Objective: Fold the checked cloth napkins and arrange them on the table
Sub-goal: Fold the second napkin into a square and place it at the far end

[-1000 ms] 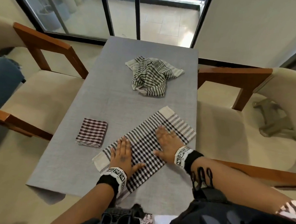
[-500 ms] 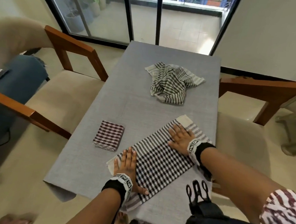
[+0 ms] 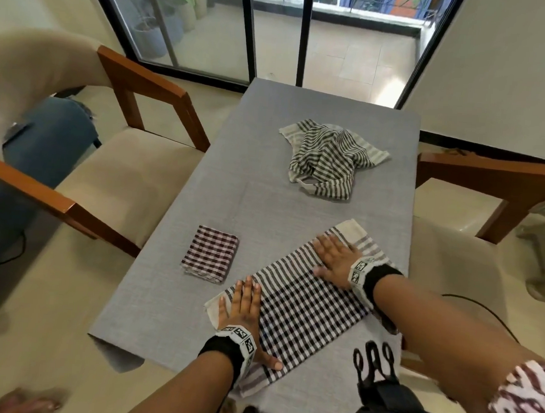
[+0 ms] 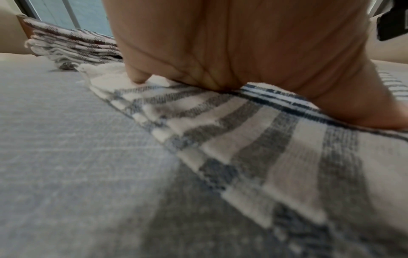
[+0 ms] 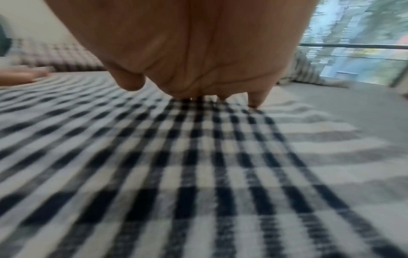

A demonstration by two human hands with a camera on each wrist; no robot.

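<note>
Lying under both hands: napkin.

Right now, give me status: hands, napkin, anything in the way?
Left hand and right hand flat on the black checked napkin. Folded red napkin beside it, apart. Crumpled napkin farther back, clear.

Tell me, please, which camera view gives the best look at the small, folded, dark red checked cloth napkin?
The head view: the small, folded, dark red checked cloth napkin lies wholly visible on the grey table. The left wrist view shows only its stacked edges, partly behind the left hand. The right wrist view shows perhaps a blurred strip.
</note>
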